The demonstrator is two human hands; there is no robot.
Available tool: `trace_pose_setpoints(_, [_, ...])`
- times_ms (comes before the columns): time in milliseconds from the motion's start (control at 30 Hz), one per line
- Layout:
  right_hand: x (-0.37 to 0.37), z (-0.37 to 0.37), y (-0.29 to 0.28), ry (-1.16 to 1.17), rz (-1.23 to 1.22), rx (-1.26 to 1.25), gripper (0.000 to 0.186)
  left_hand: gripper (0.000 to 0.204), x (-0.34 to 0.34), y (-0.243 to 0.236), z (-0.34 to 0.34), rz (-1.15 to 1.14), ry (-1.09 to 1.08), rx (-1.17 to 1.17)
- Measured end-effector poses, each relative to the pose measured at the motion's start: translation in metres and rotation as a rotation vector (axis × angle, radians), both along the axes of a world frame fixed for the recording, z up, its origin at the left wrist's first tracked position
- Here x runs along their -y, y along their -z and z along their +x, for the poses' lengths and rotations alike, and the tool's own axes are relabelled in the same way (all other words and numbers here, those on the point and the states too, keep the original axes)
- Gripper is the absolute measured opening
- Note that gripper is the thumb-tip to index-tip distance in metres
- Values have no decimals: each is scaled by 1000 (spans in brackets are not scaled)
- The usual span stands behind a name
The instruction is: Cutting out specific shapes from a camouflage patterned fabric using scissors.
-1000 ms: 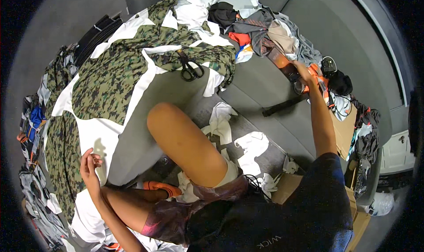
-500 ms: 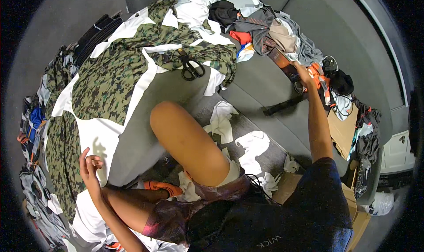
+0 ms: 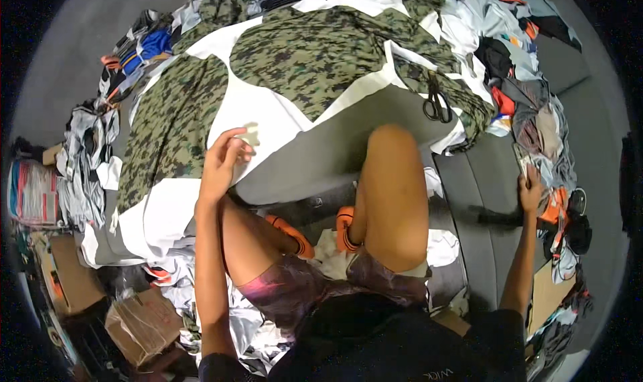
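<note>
My left hand [image 3: 224, 161] hovers by the white part of a camouflage cloth, its fingers loosely bent and apart, holding nothing. The large camouflage cloth [image 3: 301, 50] with white panels [image 3: 251, 107] is spread over the grey cushioned seat in front of me. Black-handled scissors [image 3: 437, 106] lie on the cloth's right part. Far to the right, my right hand [image 3: 530, 191] is closed around a small pale-edged flat thing [image 3: 524, 164], too small to make out. Just left of that wrist lies a dark strap-like thing [image 3: 499, 218].
Heaped clothes [image 3: 542, 107] line the right side, with an orange item [image 3: 554, 204] among them. More garments [image 3: 90, 161] are piled at left. Cardboard boxes [image 3: 144, 322] stand at lower left. White scraps [image 3: 442, 248] lie around my feet.
My view has swung left, so the scene shifts right. My right hand stays by the clothes on the right; the dark orange-marked flat thing it held no longer shows clearly. My left hand keeps its pose.
</note>
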State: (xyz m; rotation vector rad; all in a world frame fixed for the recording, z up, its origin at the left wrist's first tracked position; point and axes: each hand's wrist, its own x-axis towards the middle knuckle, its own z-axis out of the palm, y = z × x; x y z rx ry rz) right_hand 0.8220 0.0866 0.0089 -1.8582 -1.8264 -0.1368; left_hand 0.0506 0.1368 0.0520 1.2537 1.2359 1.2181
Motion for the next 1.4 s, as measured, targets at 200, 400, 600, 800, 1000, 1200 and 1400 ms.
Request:
trace_pose_setpoints(200, [-63, -211, -38, -152, 4, -316, 28, 41, 14, 11, -14, 241, -18, -836])
trace_pose_setpoints(400, [-158, -293, 1, -149, 34, -138, 29, 71, 14, 49, -42, 50, 77, -1094])
trace_pose_setpoints(600, [-180, -275, -5, -66, -397, -71, 35, 77, 30, 55, -57, -14, 22, -1083])
trace_pose_setpoints(800, [-115, -239, -30, -296, -781, -1582, 12, 74, 53, 66, -77, -13, 31, -988])
trace_pose_setpoints(1000, [69, -252, -14, -282, -632, -2797, 16, 69, 54, 52, -68, 69, 21, -918])
trace_pose_setpoints(1200, [149, -340, -49, -872, -763, -2283, 73, 38, 27, 37, -56, 246, -15, -827])
trace_pose_setpoints(1400, [114, -375, -38, -953, -1094, -1961, 77, 27, 41, 35, -64, 200, -46, -626])
